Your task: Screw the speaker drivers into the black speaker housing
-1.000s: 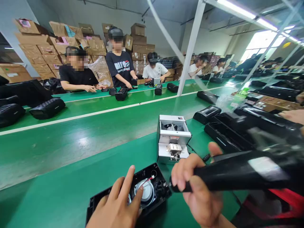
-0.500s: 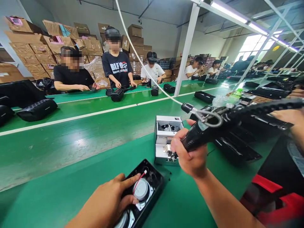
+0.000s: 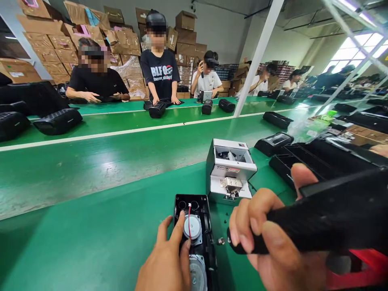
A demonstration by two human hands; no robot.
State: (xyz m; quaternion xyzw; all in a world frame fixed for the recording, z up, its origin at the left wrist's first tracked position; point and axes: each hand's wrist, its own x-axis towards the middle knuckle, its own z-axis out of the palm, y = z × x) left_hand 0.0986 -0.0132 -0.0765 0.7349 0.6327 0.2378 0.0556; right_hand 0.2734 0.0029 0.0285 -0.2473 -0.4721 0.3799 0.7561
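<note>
A black speaker housing lies open on the green bench, with two round silver drivers and a red wire inside. My left hand rests on its left edge, fingers curled against the upper driver. My right hand is wrapped round a black electric screwdriver, held almost level, its bit tip just right of the housing. Behind stands a silver screw feeder box.
A green conveyor belt runs across, carrying black speaker casings. Several other people work on its far side in front of stacked cardboard boxes. More black casings lie at the right. A white post rises behind the feeder.
My right hand brought the screwdriver down from the feeder box to beside the housing. The housing has turned to lie lengthwise, and my left hand has shifted on it.
</note>
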